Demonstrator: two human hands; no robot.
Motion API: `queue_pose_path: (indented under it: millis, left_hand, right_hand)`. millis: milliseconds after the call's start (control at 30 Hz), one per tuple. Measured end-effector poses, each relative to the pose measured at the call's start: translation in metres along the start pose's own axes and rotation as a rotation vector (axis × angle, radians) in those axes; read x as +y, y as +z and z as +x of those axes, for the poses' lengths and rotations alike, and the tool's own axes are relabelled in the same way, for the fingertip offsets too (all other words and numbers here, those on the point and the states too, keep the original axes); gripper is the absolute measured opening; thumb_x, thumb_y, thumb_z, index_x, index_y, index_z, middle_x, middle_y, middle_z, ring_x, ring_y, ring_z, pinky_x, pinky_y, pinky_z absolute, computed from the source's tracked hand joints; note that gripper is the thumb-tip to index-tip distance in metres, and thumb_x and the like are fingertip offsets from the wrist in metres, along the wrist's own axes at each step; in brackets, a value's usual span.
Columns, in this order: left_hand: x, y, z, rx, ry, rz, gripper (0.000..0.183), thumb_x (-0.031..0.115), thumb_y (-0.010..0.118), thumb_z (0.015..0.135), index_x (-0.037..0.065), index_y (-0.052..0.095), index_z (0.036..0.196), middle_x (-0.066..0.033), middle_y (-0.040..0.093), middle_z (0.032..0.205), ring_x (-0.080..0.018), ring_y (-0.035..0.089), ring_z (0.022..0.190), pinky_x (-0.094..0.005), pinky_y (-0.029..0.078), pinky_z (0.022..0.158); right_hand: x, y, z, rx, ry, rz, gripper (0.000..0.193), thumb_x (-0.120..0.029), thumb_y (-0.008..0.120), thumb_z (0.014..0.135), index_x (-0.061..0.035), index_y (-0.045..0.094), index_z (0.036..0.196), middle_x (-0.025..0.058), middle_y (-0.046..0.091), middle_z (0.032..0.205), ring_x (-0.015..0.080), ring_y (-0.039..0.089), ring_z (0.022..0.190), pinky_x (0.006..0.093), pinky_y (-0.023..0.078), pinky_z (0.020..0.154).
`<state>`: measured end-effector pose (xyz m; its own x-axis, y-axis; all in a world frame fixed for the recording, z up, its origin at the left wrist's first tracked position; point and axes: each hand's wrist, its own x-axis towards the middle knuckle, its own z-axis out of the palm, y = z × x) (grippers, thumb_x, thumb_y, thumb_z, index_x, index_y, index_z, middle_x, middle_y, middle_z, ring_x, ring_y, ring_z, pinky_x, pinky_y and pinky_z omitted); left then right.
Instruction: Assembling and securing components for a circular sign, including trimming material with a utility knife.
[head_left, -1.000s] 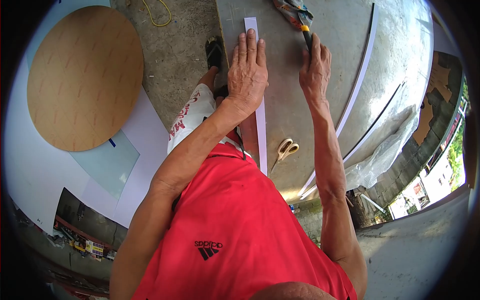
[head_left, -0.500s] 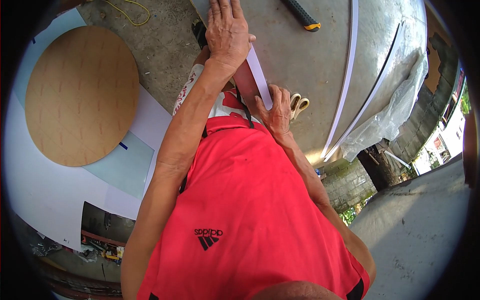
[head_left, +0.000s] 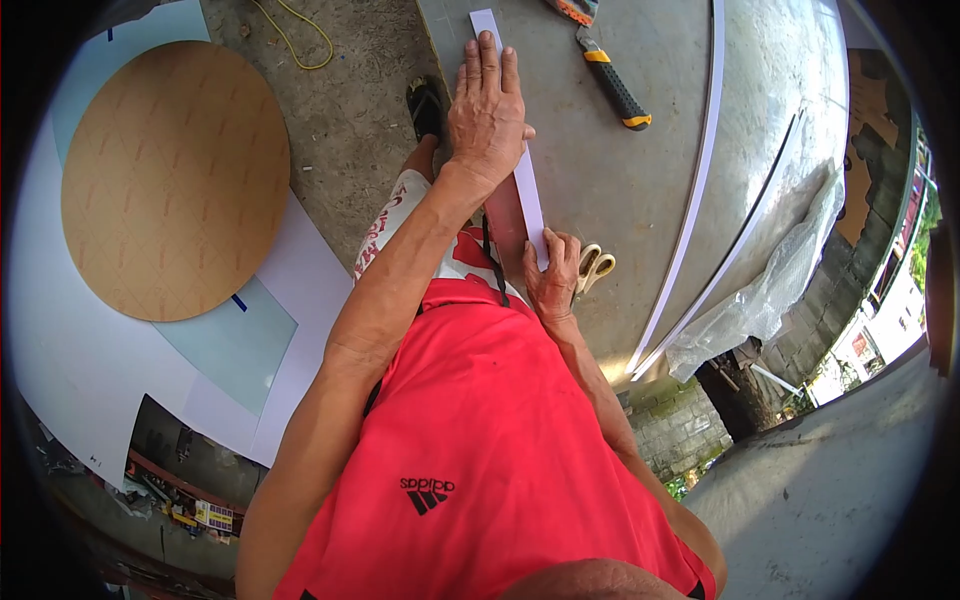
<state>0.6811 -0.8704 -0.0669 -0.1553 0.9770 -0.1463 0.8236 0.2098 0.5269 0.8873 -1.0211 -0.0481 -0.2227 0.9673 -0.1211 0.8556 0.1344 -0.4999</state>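
Note:
A narrow white strip [head_left: 528, 190] lies along the near left edge of the grey metal table [head_left: 620, 180]. My left hand [head_left: 487, 120] rests flat on its upper part, fingers stretched out and pointing away, thumb to the side. At the strip's near end, my right hand [head_left: 553, 275] has thumb and fingers closed around it. Just right of that hand is a pair of scissors [head_left: 595, 265] with cream handles. A red surface [head_left: 506, 215] shows beside the strip, next to my shorts.
A black and yellow cutter knife [head_left: 617, 90] lies farther up the table. Long thin strips [head_left: 690, 190] and crumpled clear plastic wrap [head_left: 745, 310] are at the right. To the left, a round brown board [head_left: 175, 180] sits on white sheets [head_left: 70, 340]. A yellow cord [head_left: 305, 62] lies on the floor.
The view has shifted, so the scene sits lower and the strip's far end and more of the cutter knife now show. Both hands stay on the strip in nearly the same places.

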Motion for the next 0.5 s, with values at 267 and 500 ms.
queue_pose_path:
  millis: [267,500]
  left_hand:
    - [0.003,-0.005,0.0,-0.063,-0.041,0.012,0.111,0.03,0.088,0.069,-0.006,0.025,0.153,-0.0278,0.014,0.162,-0.0414,0.016,0.151,-0.0447,0.021,0.123]
    - [0.004,0.0,0.003,-0.06,-0.056,0.008,0.112,0.026,0.087,0.069,-0.007,0.021,0.154,-0.0264,0.014,0.163,-0.0401,0.015,0.152,-0.0446,0.021,0.124]
  right_hand:
    - [0.005,-0.045,0.146,0.221,-0.131,-0.32,0.054,-0.014,0.074,0.085,-0.0069,0.055,0.135,0.0191,0.053,0.125,0.0365,0.05,0.118,0.0498,0.038,0.101]
    - [0.047,-0.065,0.254,-0.158,-0.362,-0.356,0.047,-0.011,0.066,0.092,-0.0053,0.051,0.135,0.0173,0.057,0.114,0.0339,0.055,0.106,0.0451,0.045,0.091]
